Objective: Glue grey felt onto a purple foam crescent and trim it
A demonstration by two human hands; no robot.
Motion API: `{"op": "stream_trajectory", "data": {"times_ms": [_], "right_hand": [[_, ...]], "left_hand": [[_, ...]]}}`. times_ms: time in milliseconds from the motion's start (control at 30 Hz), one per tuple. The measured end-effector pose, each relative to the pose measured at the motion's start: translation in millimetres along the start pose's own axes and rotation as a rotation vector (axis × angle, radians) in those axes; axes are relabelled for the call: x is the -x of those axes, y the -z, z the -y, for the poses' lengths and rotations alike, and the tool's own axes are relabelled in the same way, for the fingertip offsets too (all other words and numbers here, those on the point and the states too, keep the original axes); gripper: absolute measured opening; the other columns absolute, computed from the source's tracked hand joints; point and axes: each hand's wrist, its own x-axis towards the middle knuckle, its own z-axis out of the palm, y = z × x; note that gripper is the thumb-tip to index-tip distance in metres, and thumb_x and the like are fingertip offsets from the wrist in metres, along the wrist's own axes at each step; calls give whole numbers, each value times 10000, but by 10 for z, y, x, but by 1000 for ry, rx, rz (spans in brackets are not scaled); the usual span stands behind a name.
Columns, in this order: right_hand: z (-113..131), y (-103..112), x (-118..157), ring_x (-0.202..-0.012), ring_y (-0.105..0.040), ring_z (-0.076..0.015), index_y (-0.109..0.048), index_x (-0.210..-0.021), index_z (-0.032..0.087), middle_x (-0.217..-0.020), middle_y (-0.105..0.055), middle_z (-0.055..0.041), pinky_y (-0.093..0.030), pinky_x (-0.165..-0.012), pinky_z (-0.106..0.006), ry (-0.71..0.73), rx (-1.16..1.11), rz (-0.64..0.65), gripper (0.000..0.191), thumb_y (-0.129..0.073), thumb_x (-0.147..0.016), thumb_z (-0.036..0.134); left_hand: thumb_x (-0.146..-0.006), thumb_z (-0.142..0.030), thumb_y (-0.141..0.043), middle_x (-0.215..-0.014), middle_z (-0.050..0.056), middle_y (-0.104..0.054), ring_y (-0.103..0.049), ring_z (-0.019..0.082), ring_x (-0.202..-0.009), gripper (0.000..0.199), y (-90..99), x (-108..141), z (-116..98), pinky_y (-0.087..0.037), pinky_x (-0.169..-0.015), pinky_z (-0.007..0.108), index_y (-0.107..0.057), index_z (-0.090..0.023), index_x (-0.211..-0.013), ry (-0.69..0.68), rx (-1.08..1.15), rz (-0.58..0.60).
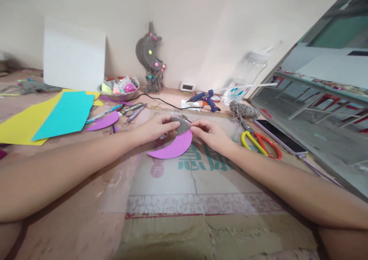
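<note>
A purple crescent (174,148), its upper part covered with grey yarn (183,126), is held above the plastic-covered work surface. My left hand (162,126) pinches the yarn-covered part from the left, thumb on top. On the right, the fingertips of my right hand (208,131) are pressed together at the crescent's edge, beside a small pointed metal tip (185,118). What the metal tip belongs to is hidden. A thin grey strand runs down over the plastic sheet (161,183) below the crescent.
Yellow-and-red-handled scissors (254,137), a phone (280,136) and a grey yarn bundle (244,110) lie at right. A blue glue gun (205,98) and clear bottle (244,78) stand behind. Coloured sheets (66,116), pens (133,112) and a bowl (119,95) are at left. A grey moon ornament (151,53) hangs behind.
</note>
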Motion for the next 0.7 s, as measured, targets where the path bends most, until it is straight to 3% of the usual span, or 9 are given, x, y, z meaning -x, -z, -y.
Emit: {"op": "stream_trajectory", "data": {"times_ms": [167, 367, 567, 700], "right_hand": [[16, -1, 10, -727, -560, -160, -640, -820, 186, -782, -629, -24, -445, -630, -282, 34, 0, 18, 249, -612, -801, 432], [13, 3, 25, -566, -473, -120, -646, -906, 186, -637, -539, 16, -368, -510, -251, 0, -29, -38, 299, -524, -863, 456], [30, 26, 0, -743, -561, -159, -647, -860, 185, -795, -644, -31, -449, -664, -294, 44, 31, -81, 257, -609, -808, 434], [4, -5, 10, -743, -570, -168, -649, -826, 186, -792, -649, -34, -455, -673, -305, 36, 76, -82, 247, -633, -789, 429]], "left_hand": [[-863, -337, -573, -608, -33, -524, -399, 45, -446, 208, 0, 3, 15, -295, -396, 177, -586, -154, -764, -14, 23, 47], [-865, -312, -560, -598, -34, -500, -391, 46, -465, 214, -5, -10, -22, -303, -427, 179, -579, -142, -737, -6, -12, 6], [-857, -358, -571, -618, -33, -518, -402, 51, -473, 221, 9, -16, 13, -305, -427, 181, -601, -150, -788, -11, -19, 14], [-849, -393, -577, -616, -26, -535, -428, 57, -474, 253, 15, -12, 50, -323, -428, 186, -598, -153, -773, -23, -23, 48]]}}
